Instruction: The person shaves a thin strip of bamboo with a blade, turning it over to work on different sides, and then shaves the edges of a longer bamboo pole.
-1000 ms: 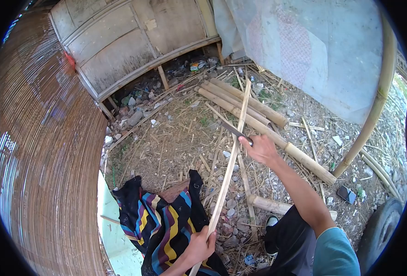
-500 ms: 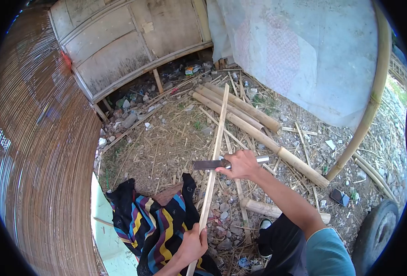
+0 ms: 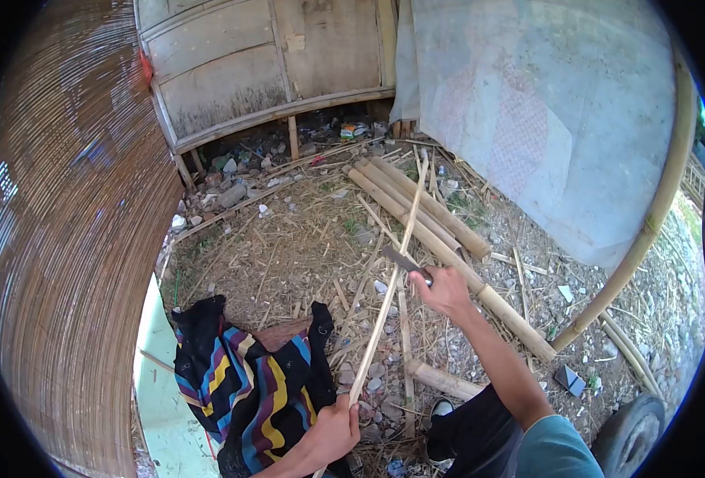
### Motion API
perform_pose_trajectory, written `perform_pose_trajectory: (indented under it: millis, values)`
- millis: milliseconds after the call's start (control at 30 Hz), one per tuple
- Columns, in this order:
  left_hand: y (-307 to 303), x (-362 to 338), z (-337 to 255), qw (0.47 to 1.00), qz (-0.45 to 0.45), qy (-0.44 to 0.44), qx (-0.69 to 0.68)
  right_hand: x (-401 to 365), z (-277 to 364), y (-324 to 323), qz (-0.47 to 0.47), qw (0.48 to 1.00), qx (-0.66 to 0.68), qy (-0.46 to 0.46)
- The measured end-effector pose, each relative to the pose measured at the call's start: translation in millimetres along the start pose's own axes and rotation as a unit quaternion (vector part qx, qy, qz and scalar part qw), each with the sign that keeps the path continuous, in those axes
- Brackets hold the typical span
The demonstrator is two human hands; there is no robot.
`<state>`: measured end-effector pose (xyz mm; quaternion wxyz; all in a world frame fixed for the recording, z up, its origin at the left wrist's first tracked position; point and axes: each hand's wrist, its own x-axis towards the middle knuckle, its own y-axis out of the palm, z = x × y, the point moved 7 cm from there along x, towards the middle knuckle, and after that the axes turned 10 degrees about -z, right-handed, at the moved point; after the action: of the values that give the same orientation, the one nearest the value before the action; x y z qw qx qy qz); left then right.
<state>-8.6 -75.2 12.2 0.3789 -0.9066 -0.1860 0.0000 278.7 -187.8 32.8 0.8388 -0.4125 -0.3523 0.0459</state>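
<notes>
A long pale bamboo strip [image 3: 386,307] slants up and away from me. My left hand [image 3: 330,431] is closed around its near end, low in the view. My right hand [image 3: 445,291] grips a knife with a broad dark blade [image 3: 404,261]; its handle is mostly hidden in my fingers. The blade lies across the strip around its middle, tilted with its tip up and to the left. Beside my left hand, a striped dark garment [image 3: 269,382] is heaped on the ground.
Thick bamboo poles [image 3: 468,271] lie beyond my right hand, and a shorter bamboo piece [image 3: 444,379] is near my foot. A phone-like dark object [image 3: 570,381] and a tire [image 3: 631,436] are at right. A woven bamboo screen [image 3: 66,279] stands at left; splinters and stones cover the ground.
The knife has turned from nearly level to slanted, and my right hand has moved slightly right. The strip leans further right. The whole view has shifted a little.
</notes>
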Motion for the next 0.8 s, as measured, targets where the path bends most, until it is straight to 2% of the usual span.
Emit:
perform_pose_trajectory:
  millis: [33, 67, 100, 133, 200, 233, 300, 333, 400, 433, 467, 500, 533, 567, 600, 633, 667, 733, 800]
  values:
    - [5.4, -0.1, 1.9, 0.999, 0.036, 0.002, 0.020, 1.5, -4.9, -2.5, 0.000, 1.000, -0.007, -0.011]
    - [5.3, 1.7, 2.5, 0.999, 0.013, 0.045, 0.020, -1.5, -12.8, -2.4, 0.012, 0.999, -0.030, -0.001]
    - [4.2, 4.4, 5.6, 0.999, 0.006, 0.046, 0.014, -4.8, -17.8, -0.8, 0.023, 0.998, -0.051, 0.012]
    - [1.7, 6.6, 6.5, 0.999, 0.001, 0.037, 0.014, -15.8, 0.4, -8.1, 0.081, 0.996, -0.029, 0.017]
    - [4.8, 7.5, 12.5, 0.999, -0.010, 0.034, 0.002, -44.5, 25.6, 7.2, 0.169, 0.982, 0.011, -0.081]
    - [3.8, 9.1, 10.9, 0.999, -0.014, 0.034, -0.001, -52.7, 34.7, 10.0, 0.170, 0.982, 0.008, -0.085]
    - [0.9, 9.2, 7.6, 1.000, -0.016, 0.013, 0.011, -66.8, 65.2, 5.3, 0.129, 0.968, 0.088, -0.195]
    - [-0.1, 7.7, 10.0, 1.000, -0.012, 0.010, 0.012, -65.2, 64.3, 7.1, 0.132, 0.968, 0.091, -0.191]
    - [5.4, 5.0, 15.8, 0.999, 0.031, -0.004, 0.037, -36.9, 45.9, 8.1, 0.114, 0.982, 0.018, -0.152]
    - [10.0, -1.8, 11.4, 0.999, 0.029, -0.004, 0.035, -5.6, 7.5, 8.4, 0.115, 0.993, 0.017, -0.005]
    - [9.9, -15.9, 1.2, 0.998, 0.003, 0.042, 0.042, 9.8, -33.9, 11.6, 0.111, 0.982, 0.022, 0.151]
    - [7.9, -27.8, -4.3, 0.995, -0.017, 0.090, 0.049, 6.8, -51.5, 14.1, 0.108, 0.981, 0.026, 0.162]
    - [8.0, -29.1, 1.8, 0.998, -0.010, 0.058, 0.019, 9.7, -60.8, -2.0, 0.068, 0.984, -0.009, 0.164]
    - [8.0, -21.8, 4.3, 0.998, -0.012, 0.066, 0.010, 18.3, -67.3, -20.9, 0.025, 0.986, -0.051, 0.157]
    - [9.2, -11.8, 11.4, 0.998, 0.011, 0.055, 0.030, 3.6, -63.8, -15.6, 0.065, 0.984, -0.016, 0.166]
    - [11.1, -6.5, 15.2, 0.997, 0.037, 0.039, 0.051, -8.6, -36.2, -14.3, 0.095, 0.989, 0.001, 0.117]
    - [4.7, -1.3, 10.5, 0.999, 0.016, 0.018, 0.029, -22.3, -9.1, -10.3, 0.129, 0.989, 0.020, 0.069]
    - [2.3, 3.8, 9.4, 1.000, 0.019, 0.002, 0.016, -43.9, 46.8, -3.8, 0.174, 0.981, 0.025, -0.085]
    - [-6.1, 8.9, 5.9, 0.999, 0.028, -0.024, -0.019, -55.2, 65.5, 1.6, 0.165, 0.978, 0.067, -0.111]
